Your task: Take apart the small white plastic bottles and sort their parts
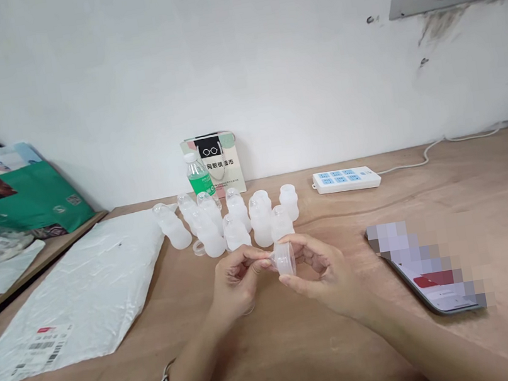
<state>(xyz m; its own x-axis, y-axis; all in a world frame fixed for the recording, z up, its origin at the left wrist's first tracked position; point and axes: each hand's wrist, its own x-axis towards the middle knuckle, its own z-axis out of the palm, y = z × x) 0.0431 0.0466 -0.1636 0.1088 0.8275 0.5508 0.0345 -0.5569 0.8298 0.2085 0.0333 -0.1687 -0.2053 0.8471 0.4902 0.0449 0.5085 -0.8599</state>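
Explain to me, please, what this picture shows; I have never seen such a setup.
There is no machine: a person works barehanded, seen by one camera worn on the head, looking forward and down. The left hand and right hand hold a small translucent piece between them. On the wooden table, beyond them, are small whitish bottles. Behind these are a green-labelled bottle and a paper bag. A white package lies on the left; a power strip and a phone are on the right.

Btls (261, 222) block fwd; gap nr phone (431, 275).
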